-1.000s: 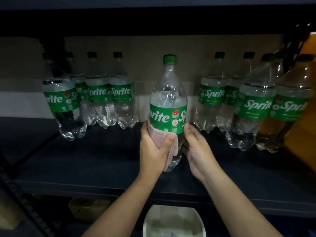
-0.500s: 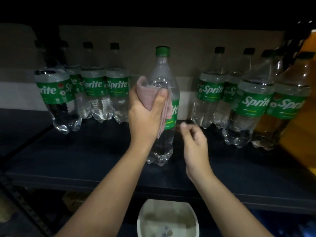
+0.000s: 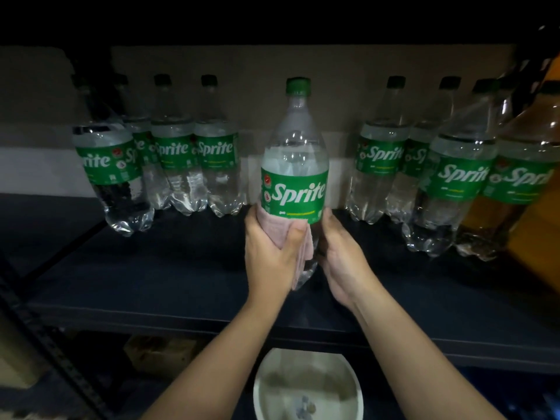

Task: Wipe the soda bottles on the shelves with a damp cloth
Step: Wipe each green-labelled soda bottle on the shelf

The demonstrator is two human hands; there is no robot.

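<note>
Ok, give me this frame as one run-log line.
left hand presses cloth on bottle below label | right hand steadies bottle base | other bottles on shelf untouched

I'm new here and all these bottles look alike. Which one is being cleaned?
On the dark shelf, find the gap in the back row. The bottle stands forward there, alone gripped by the left hand with a pink cloth, right hand steadying.

Left hand [image 3: 272, 253] slid cloth [image 3: 277, 227] down the bottle [image 3: 295, 165]; right hand [image 3: 342, 256] regripped it.
</note>
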